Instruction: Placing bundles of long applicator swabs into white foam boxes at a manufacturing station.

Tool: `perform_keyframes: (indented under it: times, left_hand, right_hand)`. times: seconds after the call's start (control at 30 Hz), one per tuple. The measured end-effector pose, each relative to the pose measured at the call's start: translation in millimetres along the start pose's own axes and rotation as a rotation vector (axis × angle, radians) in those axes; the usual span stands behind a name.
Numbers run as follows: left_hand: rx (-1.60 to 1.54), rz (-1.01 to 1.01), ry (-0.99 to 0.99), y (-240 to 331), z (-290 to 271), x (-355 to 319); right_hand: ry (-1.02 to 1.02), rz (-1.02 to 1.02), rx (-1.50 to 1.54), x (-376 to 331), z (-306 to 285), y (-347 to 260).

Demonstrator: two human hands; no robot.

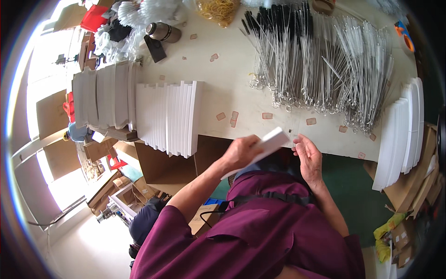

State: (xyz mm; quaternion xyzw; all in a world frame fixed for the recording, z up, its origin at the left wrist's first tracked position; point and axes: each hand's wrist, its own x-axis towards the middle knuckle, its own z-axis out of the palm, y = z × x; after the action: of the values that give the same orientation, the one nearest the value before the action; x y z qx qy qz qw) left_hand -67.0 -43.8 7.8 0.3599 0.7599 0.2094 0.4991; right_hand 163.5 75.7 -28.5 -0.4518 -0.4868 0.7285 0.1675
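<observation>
A long, narrow white carton [274,141] slants across the front of my body, just off the table's near edge. My left hand [241,151] is closed around its middle. Close to the carton's upper right end is my right hand [308,159], thumb and fingertips pinched together. A tiny pale bit shows at those fingertips, too small to name. On the table ahead lie two bunches of thin wire brushes, one with black bristles [278,28] and one with white bristles [362,42], their looped ends toward me.
White cartons stand in a row [169,116] at the left table edge, with more stacked cartons [107,95] beyond. Another carton stack [402,132] is at the right. A metal bottle [163,32], a dark phone-like slab [154,49], rubber bands [218,10] and orange-blue scissors [405,36] lie farther back.
</observation>
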Motion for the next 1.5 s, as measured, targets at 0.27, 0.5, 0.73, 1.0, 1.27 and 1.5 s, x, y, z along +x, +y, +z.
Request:
perform_keyframes:
  times: [0.27,0.5,0.73,1.0,1.27,1.5]
  left_hand:
    - [0.628,-0.088,0.563,-85.9,-99.0,21.7]
    - [0.892,-0.037,0.674,-81.2,-123.1,56.3]
    - [0.738,0.34,0.525,-79.3,-77.1,41.0]
    - [0.312,0.251,0.245,-20.4,10.6,57.5]
    - [0.384,0.207,0.038,-0.5,32.8,63.7]
    - [0.41,0.236,0.003,4.1,39.0,72.9]
  right_hand:
    - [-0.105,0.156,-0.108,1.1,-1.7,22.4]
    - [0.02,0.123,-0.203,-9.7,-17.9,23.8]
    - [0.493,-0.166,-0.548,-24.1,-86.1,24.0]
    - [0.962,-0.037,-1.468,-60.2,-268.7,-4.9]
    - [0.898,-0.011,-1.537,-62.4,-309.2,8.6]
    - [0.908,-0.111,-1.566,-64.0,-318.4,16.8]
